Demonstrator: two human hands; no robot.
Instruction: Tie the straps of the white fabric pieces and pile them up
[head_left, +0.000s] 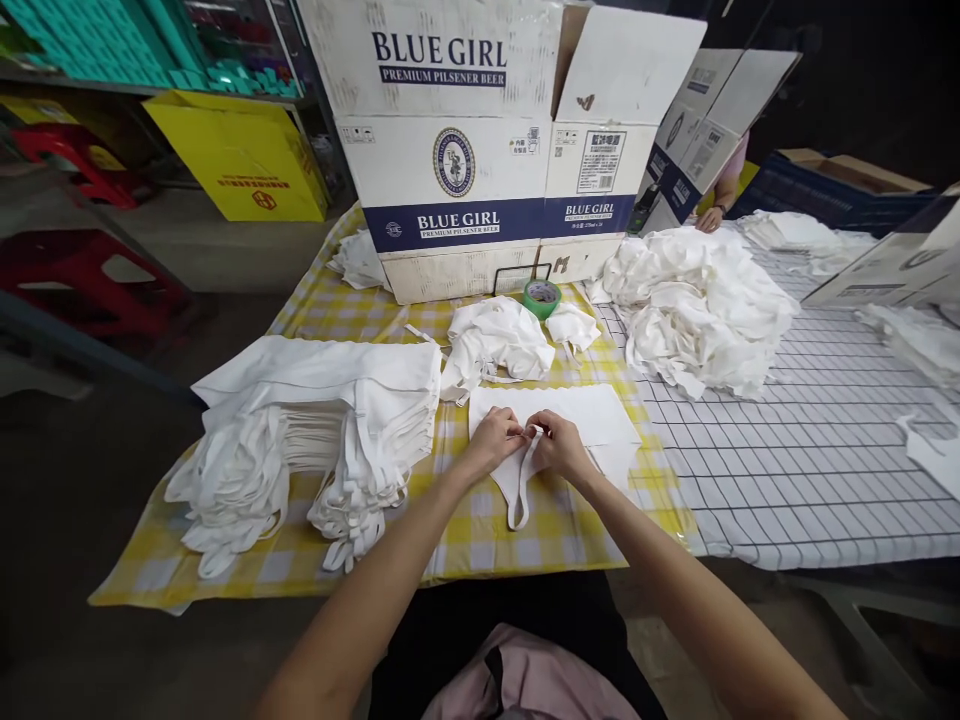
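A white strappy garment point(555, 402), which looks like a camisole, lies flat on the yellow checked tablecloth point(465, 545) in front of me. My left hand point(496, 438) is closed in a pinch at the base of its strap point(523, 495). Close beside it, my right hand point(559, 440) pinches the same strap, which loops down toward me. The fingertips nearly meet, and the exact spot they grip is partly hidden. To the left rises a thick stack of similar white garments point(330, 365), their straps hanging in bunches at the near side.
Behind the garment lie a crumpled white pile point(499, 335) and a green tape roll point(541, 297). A large beer carton point(457, 170) stands at the back. On the right, a big white heap point(697, 300) covers part of the grid cloth point(750, 460); another person's hand point(709, 218) is behind it.
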